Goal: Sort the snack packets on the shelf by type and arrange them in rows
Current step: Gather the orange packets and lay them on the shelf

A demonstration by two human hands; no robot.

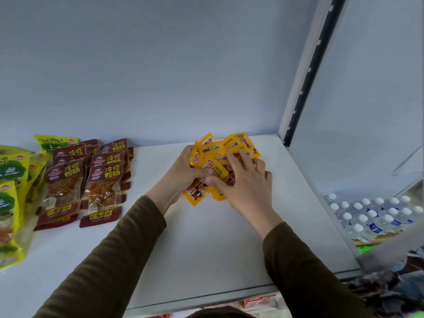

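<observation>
Hands, two, both on one heap of small yellow snack packets (226, 154) lying toward the back right of the white shelf (206, 237). Left hand (187, 171) grips the heap's left edge, fingers curled under several packets; right hand (244, 182) lies on top with fingers spread and bent, pinning the packets against the left. The heap overlaps too much for an exact count; at least eight packets show. At the shelf's left, dark red packets (91, 180) lie in two overlapping columns, about ten visible. Further left, green-and-yellow packets (11, 203) are stacked along the frame edge, about five visible. Both sleeves (119, 249) are dark olive. Behind the shelf, a plain pale back panel (160, 65); at right, a slotted metal upright (307, 72). Beyond the shelf's right edge, a pack of capped water bottles (371, 216), about twenty caps visible.
</observation>
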